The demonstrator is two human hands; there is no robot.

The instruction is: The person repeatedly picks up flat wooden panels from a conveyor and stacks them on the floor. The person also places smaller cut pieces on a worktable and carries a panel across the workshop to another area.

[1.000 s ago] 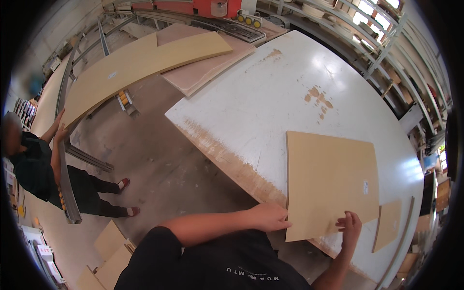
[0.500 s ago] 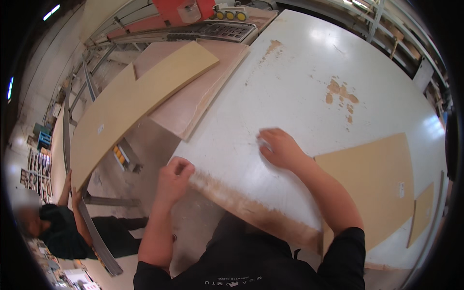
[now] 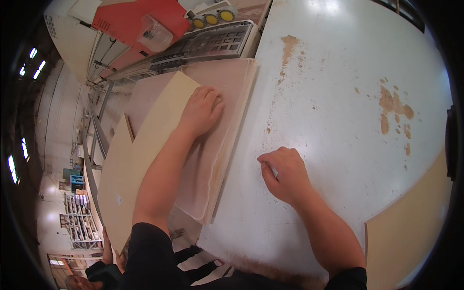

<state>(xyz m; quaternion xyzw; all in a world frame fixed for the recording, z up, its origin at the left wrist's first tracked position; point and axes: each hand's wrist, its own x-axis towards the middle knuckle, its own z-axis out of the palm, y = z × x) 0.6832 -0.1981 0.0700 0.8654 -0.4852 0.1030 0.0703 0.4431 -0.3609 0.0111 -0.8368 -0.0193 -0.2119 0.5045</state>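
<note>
A long tan wooden board (image 3: 150, 130) with a notch in its left edge slants over the pinkish worn tabletop (image 3: 227, 96) on my left. My left hand (image 3: 200, 111) grips the board's right edge near its far end, with the fingers curled over and the thumb toward me. Above the white table (image 3: 328, 111) my right hand (image 3: 286, 175) is closed, thumb against the fingers. A pale bit shows between them, too small to name. By the board's near end another person's hands (image 3: 113, 249) touch it.
Another tan panel (image 3: 411, 227) lies on the white table at the right. Beyond the pinkish top stands a red machine (image 3: 130, 29) with a dark grid bed (image 3: 212, 46) and yellow round knobs (image 3: 211, 19). Metal rails (image 3: 99, 130) run along the left.
My left hand has gone forward from the white table's near corner and taken hold of the board's edge. My right hand has closed further. The view has swung left.
</note>
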